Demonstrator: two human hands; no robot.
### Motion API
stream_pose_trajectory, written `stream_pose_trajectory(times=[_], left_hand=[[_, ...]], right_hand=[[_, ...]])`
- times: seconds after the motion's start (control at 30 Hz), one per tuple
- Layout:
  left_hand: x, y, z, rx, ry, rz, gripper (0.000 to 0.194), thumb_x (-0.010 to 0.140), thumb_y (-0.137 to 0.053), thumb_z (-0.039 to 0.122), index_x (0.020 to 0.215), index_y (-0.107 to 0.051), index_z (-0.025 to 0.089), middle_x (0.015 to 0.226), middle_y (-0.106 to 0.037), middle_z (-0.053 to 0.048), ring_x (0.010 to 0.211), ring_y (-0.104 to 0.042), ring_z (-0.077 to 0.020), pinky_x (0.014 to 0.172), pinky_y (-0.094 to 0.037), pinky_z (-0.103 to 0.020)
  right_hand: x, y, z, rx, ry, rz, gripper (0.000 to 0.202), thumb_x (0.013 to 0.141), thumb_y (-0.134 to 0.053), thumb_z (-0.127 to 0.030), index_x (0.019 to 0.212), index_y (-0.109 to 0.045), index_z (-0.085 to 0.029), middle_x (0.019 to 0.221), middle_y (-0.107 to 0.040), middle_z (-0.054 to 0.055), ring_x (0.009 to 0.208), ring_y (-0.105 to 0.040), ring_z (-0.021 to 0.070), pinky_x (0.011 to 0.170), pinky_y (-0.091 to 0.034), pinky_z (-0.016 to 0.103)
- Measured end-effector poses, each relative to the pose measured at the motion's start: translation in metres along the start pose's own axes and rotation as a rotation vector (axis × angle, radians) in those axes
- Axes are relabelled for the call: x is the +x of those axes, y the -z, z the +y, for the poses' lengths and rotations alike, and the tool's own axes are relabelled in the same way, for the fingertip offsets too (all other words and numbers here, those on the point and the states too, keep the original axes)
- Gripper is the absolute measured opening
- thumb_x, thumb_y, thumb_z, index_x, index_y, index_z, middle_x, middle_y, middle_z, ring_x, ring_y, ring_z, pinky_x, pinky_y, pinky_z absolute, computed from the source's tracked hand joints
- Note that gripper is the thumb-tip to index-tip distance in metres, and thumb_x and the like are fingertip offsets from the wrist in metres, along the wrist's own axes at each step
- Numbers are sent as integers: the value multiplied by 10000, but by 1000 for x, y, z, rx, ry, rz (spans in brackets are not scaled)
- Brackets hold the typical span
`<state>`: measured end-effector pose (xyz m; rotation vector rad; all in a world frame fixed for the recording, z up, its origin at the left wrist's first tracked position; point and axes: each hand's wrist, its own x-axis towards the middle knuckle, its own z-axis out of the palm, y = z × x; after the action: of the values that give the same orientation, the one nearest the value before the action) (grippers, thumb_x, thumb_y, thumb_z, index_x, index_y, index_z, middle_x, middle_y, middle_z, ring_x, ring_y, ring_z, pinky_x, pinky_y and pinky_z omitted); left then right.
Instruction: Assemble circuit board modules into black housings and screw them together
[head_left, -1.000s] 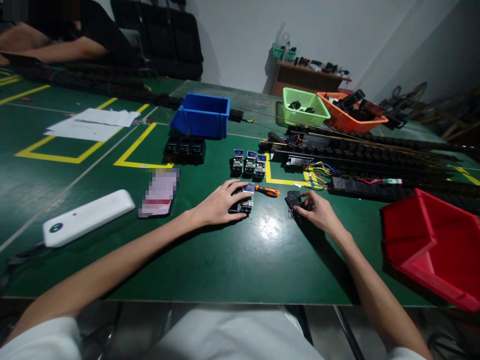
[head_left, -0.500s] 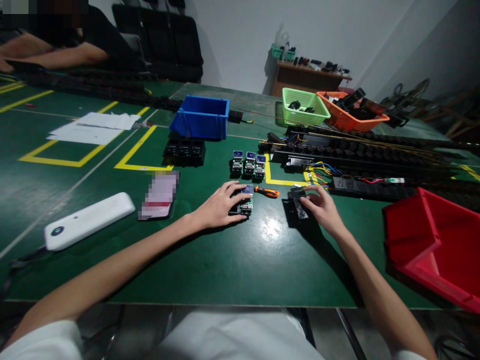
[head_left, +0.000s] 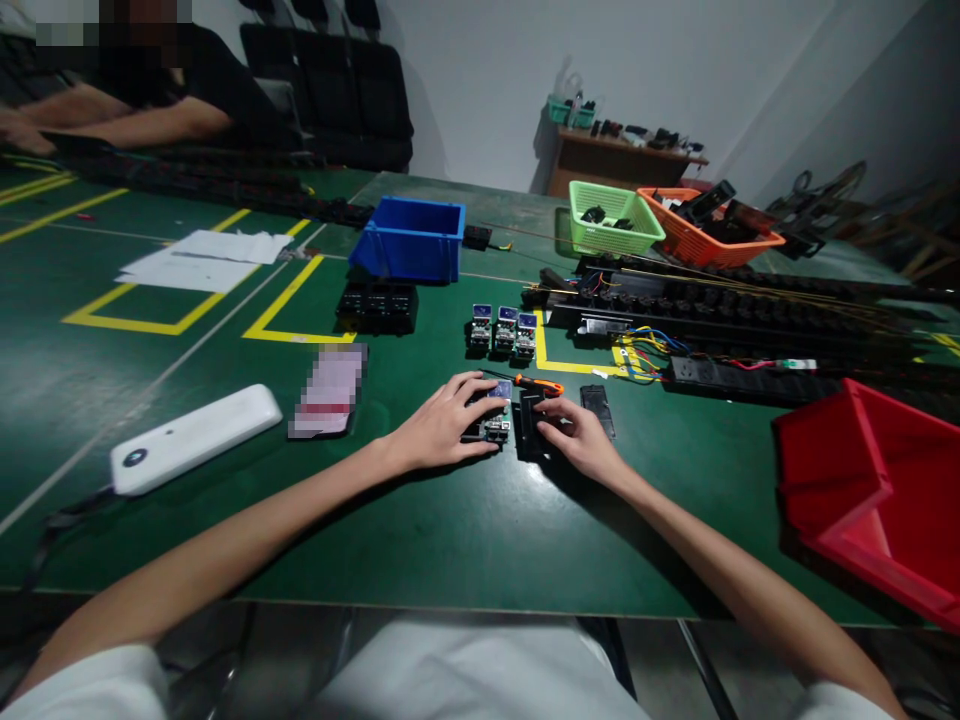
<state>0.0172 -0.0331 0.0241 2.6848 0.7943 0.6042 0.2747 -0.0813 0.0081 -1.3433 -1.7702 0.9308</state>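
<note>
Green tabletop (head_left: 450,545), left hand (head_left: 441,424) around circuit module (head_left: 498,427), black cover (head_left: 529,422) nearer, in grip of right hand (head_left: 582,438)

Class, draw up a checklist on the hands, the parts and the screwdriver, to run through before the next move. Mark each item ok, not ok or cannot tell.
1. Left hand on the circuit module: ok, fingers rest around it.
2. Right hand gripping the black part: ok, fingers and thumb are on it.
3. Black part joined to the module: not ok, a gap separates them.
4. Flat black piece free of the hands: ok, it lies on the table.
5. Screwdriver clear of the left hand: cannot tell, its shaft runs close behind the fingers.
6. Inside of the black part free of debris: cannot tell, too dark and small.
</note>
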Motion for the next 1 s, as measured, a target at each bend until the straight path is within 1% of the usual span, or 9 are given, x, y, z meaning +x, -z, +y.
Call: stream_pose_trajectory(times=[0.07, 0.13, 0.23, 0.33, 0.43, 0.53, 0.67, 0.8, 1.0], left_hand=[[-2, -1, 0, -9, -1, 8, 646, 783, -651, 465, 1364, -427, 295, 1420, -401, -105, 1363, -294, -344, 1094, -327, -602], [-3, -2, 0, -36, -6, 24, 728, 756, -679, 471, 1397, -376, 304, 1434, -385, -108, 1374, -283, -349, 1099, -316, -611], [-7, -2, -2, -84, -3, 71, 853, 710, -718, 489, 1433, -302, 313, 1473, -325, -116, 1401, -235, -363, 1111, -294, -623], [-13, 0, -7, -115, 9, 115, 888, 687, -737, 487, 1434, -287, 318, 1494, -277, -121, 1413, -212, -373, 1118, -271, -635], [-19, 2, -13, -145, 37, 110, 923, 677, -742, 491, 1442, -258, 308, 1503, -249, -138, 1411, -226, -372, 1118, -273, -629], [-23, 3, -18, -193, 94, 88, 958, 677, -740, 497, 1454, -222, 284, 1515, -218, -157, 1408, -250, -365, 1114, -302, -602], [-24, 3, -20, -244, 140, 75, 952, 672, -744, 489, 1447, -231, 285, 1512, -235, -147, 1398, -287, -355, 1118, -322, -574], [-24, 4, -20, -264, 161, 71, 986, 646, -760, 503, 1449, -224, 299, 1527, -201, -150, 1393, -289, -380, 1078, -366, -602], [-27, 3, -19, -271, 160, 54, 1035, 625, -765, 537, 1459, -200, 296, 1550, -148, -156, 1401, -263, -398, 1072, -363, -611]], right_hand=[[4, -6, 1, -74, 33, -20, 285, 853, -579, -272, 1123, -620, -192, 1030, -672, 75, 855, -639, 199, 722, -529, 344], [7, -9, 2, -188, 82, -11, 310, 849, -591, -257, 1152, -617, -200, 1011, -666, 77, 856, -626, 207, 752, -519, 369], [10, -10, 0, -328, 157, 1, 349, 851, -600, -251, 1197, -599, -207, 988, -645, 86, 869, -597, 220, 785, -503, 397], [12, -10, 0, -396, 222, -30, 352, 865, -586, -249, 1215, -579, -215, 929, -632, 77, 872, -571, 233, 796, -493, 416], [13, -10, 2, -452, 256, -51, 326, 876, -567, -254, 1200, -577, -225, 864, -609, 64, 866, -551, 246, 799, -486, 428], [13, -12, 3, -493, 266, -51, 320, 884, -545, -259, 1202, -570, -223, 862, -586, 69, 864, -539, 252, 791, -486, 428], [13, -15, 4, -514, 282, -36, 326, 890, -524, -253, 1213, -555, -220, 873, -574, 80, 858, -529, 259, 784, -487, 435], [11, -16, 2, -549, 278, -41, 289, 889, -523, -251, 1171, -576, -225, 876, -559, 85, 865, -529, 266, 754, -487, 426], [9, -14, -2, -517, 277, -48, 264, 915, -495, -253, 1165, -565, -199, 894, -555, 86, 863, -534, 248, 765, -482, 401]])
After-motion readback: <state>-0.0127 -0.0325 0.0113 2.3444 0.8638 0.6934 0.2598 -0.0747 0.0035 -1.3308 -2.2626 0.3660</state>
